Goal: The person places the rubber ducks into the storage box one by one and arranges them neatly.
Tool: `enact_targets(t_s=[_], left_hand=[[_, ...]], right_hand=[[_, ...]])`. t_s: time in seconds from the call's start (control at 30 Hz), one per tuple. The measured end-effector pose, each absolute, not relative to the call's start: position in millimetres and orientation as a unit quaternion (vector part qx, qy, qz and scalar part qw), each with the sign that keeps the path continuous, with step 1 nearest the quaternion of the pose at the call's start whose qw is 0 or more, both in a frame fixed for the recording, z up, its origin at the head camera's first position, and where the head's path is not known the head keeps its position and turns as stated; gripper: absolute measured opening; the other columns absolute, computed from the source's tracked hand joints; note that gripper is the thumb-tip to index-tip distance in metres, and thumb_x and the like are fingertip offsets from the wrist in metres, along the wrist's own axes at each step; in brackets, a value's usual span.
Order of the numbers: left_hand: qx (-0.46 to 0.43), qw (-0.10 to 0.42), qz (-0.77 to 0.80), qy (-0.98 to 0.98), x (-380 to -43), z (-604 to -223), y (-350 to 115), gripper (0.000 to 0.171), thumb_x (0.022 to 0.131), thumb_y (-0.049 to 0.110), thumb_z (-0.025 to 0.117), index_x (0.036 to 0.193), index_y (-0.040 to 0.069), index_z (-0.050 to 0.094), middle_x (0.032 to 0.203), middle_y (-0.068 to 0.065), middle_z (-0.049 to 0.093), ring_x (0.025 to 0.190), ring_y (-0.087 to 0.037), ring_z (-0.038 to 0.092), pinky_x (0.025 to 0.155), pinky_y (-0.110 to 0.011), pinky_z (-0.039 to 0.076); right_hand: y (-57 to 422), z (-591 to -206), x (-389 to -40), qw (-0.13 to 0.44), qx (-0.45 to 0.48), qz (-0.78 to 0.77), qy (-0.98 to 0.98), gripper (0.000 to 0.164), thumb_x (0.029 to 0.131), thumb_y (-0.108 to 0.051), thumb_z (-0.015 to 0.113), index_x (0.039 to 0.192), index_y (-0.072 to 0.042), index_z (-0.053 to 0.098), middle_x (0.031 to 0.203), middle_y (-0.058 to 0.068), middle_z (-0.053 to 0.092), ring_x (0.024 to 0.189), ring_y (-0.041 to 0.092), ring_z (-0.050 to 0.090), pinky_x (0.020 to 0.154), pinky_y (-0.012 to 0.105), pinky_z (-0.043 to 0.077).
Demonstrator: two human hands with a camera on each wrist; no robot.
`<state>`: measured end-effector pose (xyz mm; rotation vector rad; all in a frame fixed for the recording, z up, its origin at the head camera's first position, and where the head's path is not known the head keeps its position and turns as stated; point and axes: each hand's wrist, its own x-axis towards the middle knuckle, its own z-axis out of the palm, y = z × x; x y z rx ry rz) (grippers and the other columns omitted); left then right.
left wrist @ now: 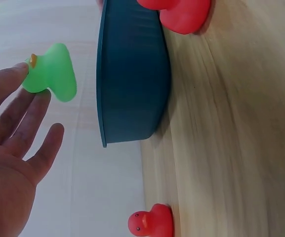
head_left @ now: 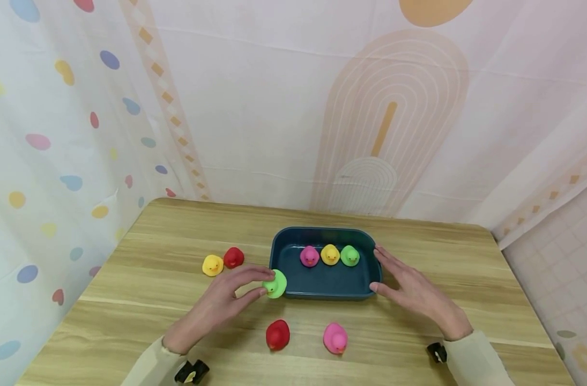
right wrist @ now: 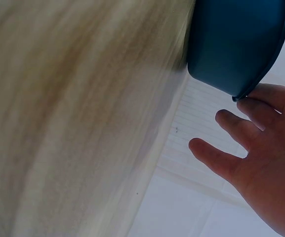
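My left hand [head_left: 224,298] pinches a light green rubber duck [head_left: 278,283] between thumb and fingers, near the left front corner of a dark blue container [head_left: 306,281]. In the left wrist view the green duck [left wrist: 58,71] is held above the container's rim, apart from it. Inside the container a magenta duck [head_left: 310,257], a yellow duck [head_left: 329,255] and another green duck [head_left: 350,256] form a row. At the container's right side is my right hand [head_left: 415,288], fingers spread; the right wrist view shows fingertips touching the rim [right wrist: 261,78].
On the wooden table [head_left: 394,354], a red duck [head_left: 277,335] and a pink duck [head_left: 335,338] lie in front of the container. Left of it sit a yellow duck [head_left: 213,265] and a red duck [head_left: 233,258]. A patterned curtain [head_left: 254,107] hangs behind the table.
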<state>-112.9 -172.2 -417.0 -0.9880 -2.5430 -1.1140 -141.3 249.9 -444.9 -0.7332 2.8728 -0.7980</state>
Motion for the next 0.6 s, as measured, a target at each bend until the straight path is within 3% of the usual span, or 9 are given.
enact_targets(t_s=[0.6], left_hand=[[-0.329, 0.082, -0.395, -0.854, -136, -414, -152, 0.03, 0.092, 0.008, 0.079, 0.122, 0.013, 0.076, 0.126, 0.0, 0.071, 0.119, -0.021, 0.067, 0.096, -0.037, 0.058]], right_hand=[[250, -446, -141, 0.036, -0.234, -0.262, 0.936, 0.081, 0.103, -0.048, 0.062, 0.162, -0.001, 0.03, 0.169, 0.017, 0.024, 0.149, 0.044, 0.033, 0.115, 0.063, 0.035]])
